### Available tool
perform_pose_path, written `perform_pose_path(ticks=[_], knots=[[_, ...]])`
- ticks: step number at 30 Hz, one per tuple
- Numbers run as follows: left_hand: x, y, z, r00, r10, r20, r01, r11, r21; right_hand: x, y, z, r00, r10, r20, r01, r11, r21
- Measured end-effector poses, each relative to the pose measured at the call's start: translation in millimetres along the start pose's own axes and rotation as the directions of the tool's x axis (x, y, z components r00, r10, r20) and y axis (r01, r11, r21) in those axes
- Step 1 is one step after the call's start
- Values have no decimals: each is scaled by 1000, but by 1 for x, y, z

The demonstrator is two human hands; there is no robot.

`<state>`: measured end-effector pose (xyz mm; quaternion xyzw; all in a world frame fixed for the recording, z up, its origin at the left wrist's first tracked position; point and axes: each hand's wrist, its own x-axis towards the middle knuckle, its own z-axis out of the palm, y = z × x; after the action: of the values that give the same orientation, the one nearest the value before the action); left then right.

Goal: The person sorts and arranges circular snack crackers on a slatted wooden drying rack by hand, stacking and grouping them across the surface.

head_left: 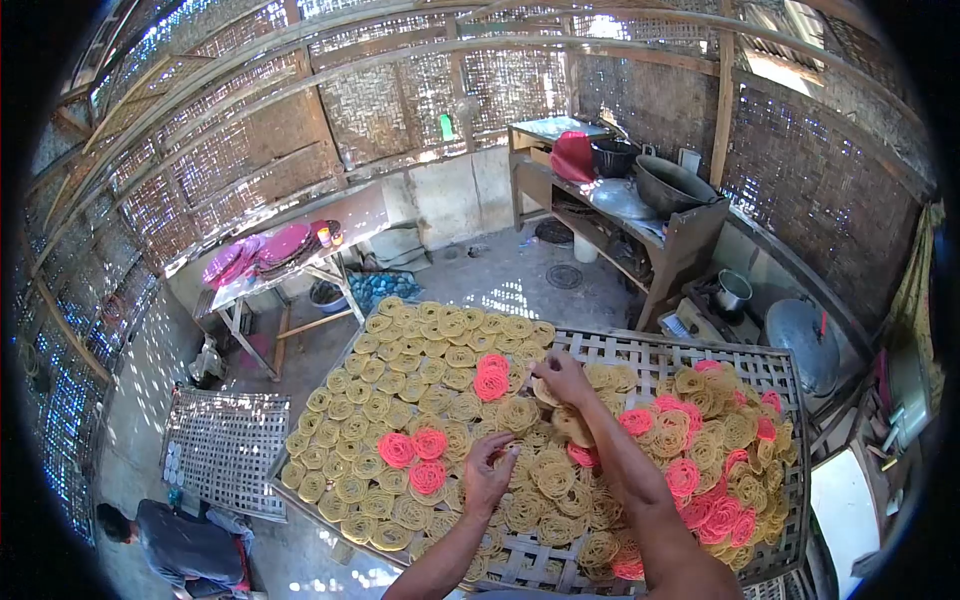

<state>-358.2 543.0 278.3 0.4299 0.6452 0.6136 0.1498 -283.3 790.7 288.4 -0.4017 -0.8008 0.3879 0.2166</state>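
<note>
Many round, lacy coils that look like noodle or cracker nests lie on a large woven bamboo rack [580,565]. Most are yellow, such as the yellow coil [352,487]; others are pink, such as the pink coil [427,477]. My left hand [488,475] hovers over the middle coils, thumb and fingers curved but apart, holding nothing I can see. Further out, my right hand [565,380] pinches at the edge of a yellow coil, partly hidden by its fingers. A blurred coil [572,427] shows beside my right forearm.
Coils are spread flat on the left and heaped on the right, around a pink pile [715,515]. A wooden bench [650,235] carries a large pan [675,185]. A small table [270,285] holds pink items. A person [185,545] is low at the left, near another woven rack [225,445].
</note>
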Motion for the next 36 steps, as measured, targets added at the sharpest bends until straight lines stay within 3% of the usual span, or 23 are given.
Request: perform_pose_path(ticks=[2,3,6,10,14,20,26,29,32,36], knots=[[0,-4,1,999,-33,-8,33,999,26,-3,15,2,969,-144,199,118,984,134],[-1,-5,1,999,-52,-12,52,998,39,-11,11,9,955,-271,124,245,951,186],[-3,-15,4,994,-101,-53,101,995,-2,-32,1,2,962,-136,237,191,955,-227],[-3,-19,4,993,-91,-75,92,996,1,-53,-3,21,941,-330,75,334,871,-360],[-2,-16,4,993,-84,-82,86,996,24,-57,-15,14,961,-200,193,254,913,-318],[-2,-16,3,993,-51,-103,52,999,7,-56,-14,53,976,-214,41,212,885,-416],[0,-17,2,991,-3,-132,7,1000,31,-49,-34,48,996,-53,67,79,869,-488],[-2,-11,3,987,51,-153,-43,997,59,-33,-21,47,993,-6,120,58,899,-434],[0,-11,3,989,51,-138,-43,997,57,-22,-6,56,999,-36,18,40,914,-404],[-2,-15,4,991,4,-130,3,999,51,-26,-29,37,990,16,141,31,945,-326]])
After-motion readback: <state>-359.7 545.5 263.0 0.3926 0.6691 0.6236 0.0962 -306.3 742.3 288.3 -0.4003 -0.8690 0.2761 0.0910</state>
